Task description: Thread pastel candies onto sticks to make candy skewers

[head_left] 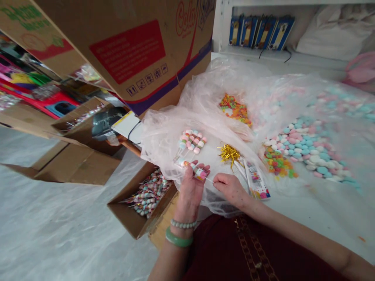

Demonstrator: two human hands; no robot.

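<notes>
My left hand [193, 180], palm up, holds a candy skewer [200, 173] wrapped in a printed clear bag. The fingers of my right hand [230, 189] pinch the thin white stick end of that skewer. Just beyond my left hand, several marshmallow skewers [192, 140] lie side by side on the plastic sheet. Gold twist ties [229, 153] sit in a small pile past my right hand. Beside them is a stack of printed clear bags [255, 180].
An open carton [129, 212] of finished skewers stands lower left. Ring gummies [277, 162] and pastel candies [310, 146] spread at right, with more gummies [236, 109] behind. A big cardboard box [131, 47] rises at back left, near a white shelf [249, 52].
</notes>
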